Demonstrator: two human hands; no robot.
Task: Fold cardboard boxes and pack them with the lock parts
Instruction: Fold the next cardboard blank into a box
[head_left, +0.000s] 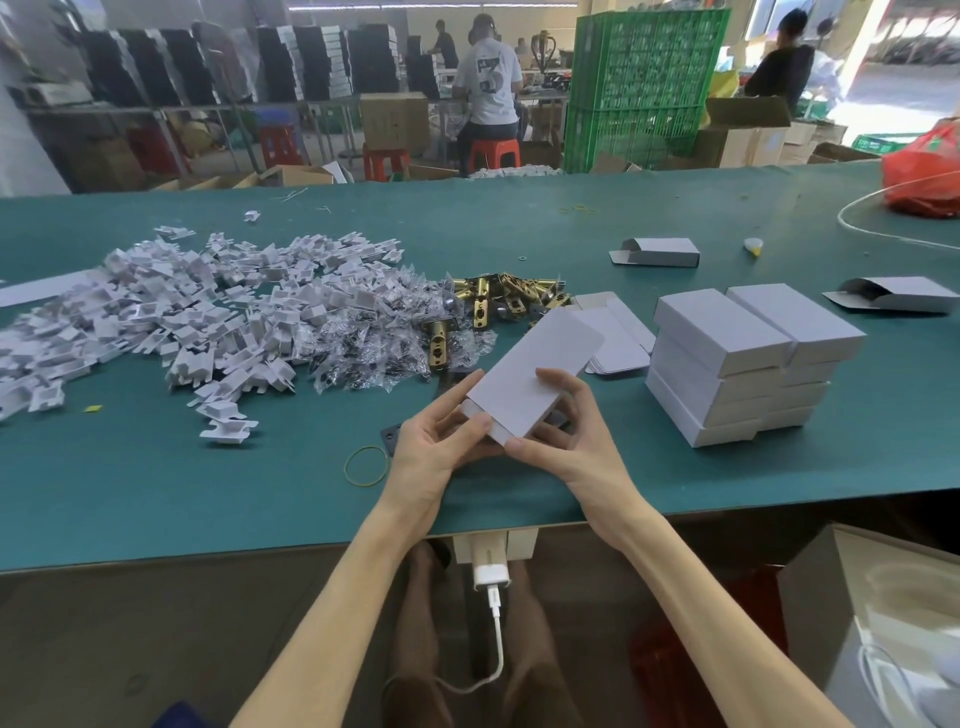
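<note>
Both hands held a white box (535, 374): left hand (441, 449) pinched its near end, right hand (563, 428) curled round it. It looked light, bendy; hold edges.

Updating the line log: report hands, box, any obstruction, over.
Both grip white box: left hand, right hand. Closed box stack to its right, apart. Nothing blocking.

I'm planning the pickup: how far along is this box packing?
Done: a stack of closed boxes stands at the right. In hand: the left hand and right hand hold one white box, thumbs at its near end. Left: brass lock parts, small clear bags, a heap of white inserts, flat blanks and two open boxes farther back. Plenty seems to remain.
</note>
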